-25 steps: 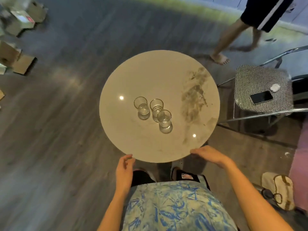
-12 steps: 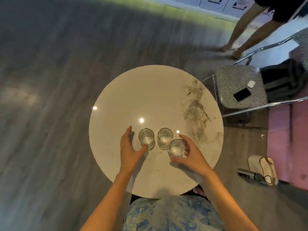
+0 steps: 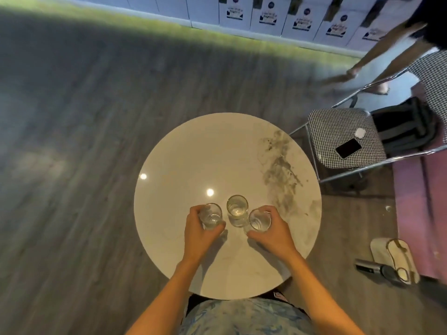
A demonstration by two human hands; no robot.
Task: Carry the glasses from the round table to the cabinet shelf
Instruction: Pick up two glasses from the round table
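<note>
Grey wood floor, round table (image 3: 183,165) in the middle, marble top. Left hand (image 3: 197,232) had closed around the left glass (image 3: 211,215); right hand (image 3: 272,232) around the right glass (image 3: 259,220). Half a second earlier both hands were only reaching in, palms open beside them. Middle glass (image 3: 237,209) stood untouched between the two, near the table's centre. Both gripped glasses looked barely off the top, if at all. Judgement: lift comes next; third glass needs another trip. Cabinet shelf not in view.

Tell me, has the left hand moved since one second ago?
Yes. The left hand has gone forward from the near edge of the round table and now wraps the left glass, beside the middle glass.
</note>
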